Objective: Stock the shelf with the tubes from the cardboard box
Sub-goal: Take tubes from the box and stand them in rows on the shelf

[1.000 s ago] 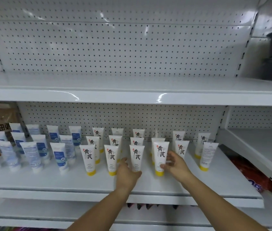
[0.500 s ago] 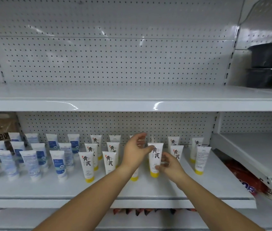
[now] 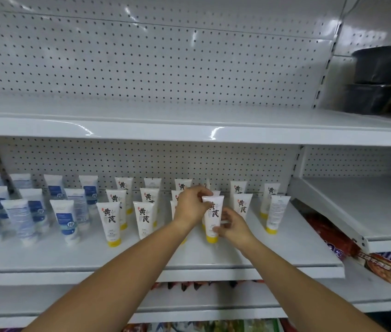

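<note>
Our left hand and right hand clasp a white, yellow-capped tube. Stacked dark tubs far right: contents unseen.

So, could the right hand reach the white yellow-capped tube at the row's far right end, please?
Probably yes: only bare white shelf separates the right hand from that far-right tube, though it grips another yellow-capped tube.

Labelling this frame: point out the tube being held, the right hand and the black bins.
held tube (image 3: 213, 210): head view, printed front.
right hand (image 3: 234, 229): head view, back of hand.
black bins (image 3: 381, 65): head view, upper bin's side.
</note>
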### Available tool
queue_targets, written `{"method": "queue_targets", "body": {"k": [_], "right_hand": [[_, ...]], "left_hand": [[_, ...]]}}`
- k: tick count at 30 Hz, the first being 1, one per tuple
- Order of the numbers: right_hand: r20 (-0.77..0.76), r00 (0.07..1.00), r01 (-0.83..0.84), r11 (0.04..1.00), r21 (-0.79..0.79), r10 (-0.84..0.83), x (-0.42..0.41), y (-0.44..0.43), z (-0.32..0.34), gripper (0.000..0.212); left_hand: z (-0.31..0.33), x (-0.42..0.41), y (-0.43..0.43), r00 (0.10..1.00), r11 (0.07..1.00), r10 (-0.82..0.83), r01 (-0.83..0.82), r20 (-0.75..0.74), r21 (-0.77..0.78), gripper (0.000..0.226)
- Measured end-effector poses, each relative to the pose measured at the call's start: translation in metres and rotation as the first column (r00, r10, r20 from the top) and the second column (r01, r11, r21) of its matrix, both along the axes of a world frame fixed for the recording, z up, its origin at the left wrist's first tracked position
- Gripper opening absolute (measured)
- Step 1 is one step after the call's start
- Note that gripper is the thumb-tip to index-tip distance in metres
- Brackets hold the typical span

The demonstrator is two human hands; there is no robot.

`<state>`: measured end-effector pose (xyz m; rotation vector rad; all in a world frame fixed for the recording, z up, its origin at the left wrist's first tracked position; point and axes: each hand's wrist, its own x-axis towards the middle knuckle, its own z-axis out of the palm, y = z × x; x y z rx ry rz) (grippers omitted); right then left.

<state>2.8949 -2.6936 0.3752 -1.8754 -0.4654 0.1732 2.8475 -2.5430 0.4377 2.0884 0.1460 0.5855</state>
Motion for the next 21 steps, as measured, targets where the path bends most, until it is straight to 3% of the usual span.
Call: {"method": "queue_targets", "body": {"k": [21], "right_hand": [[-0.005,1.0,0.01,1.0,-0.007,-0.01,0.02,0.005,-0.022,0.045]], "left_hand": [[-0.016,0.021,-0.007,0.999,0.952,-0.002,0.014,-0.038,0.305,0.028]]}}
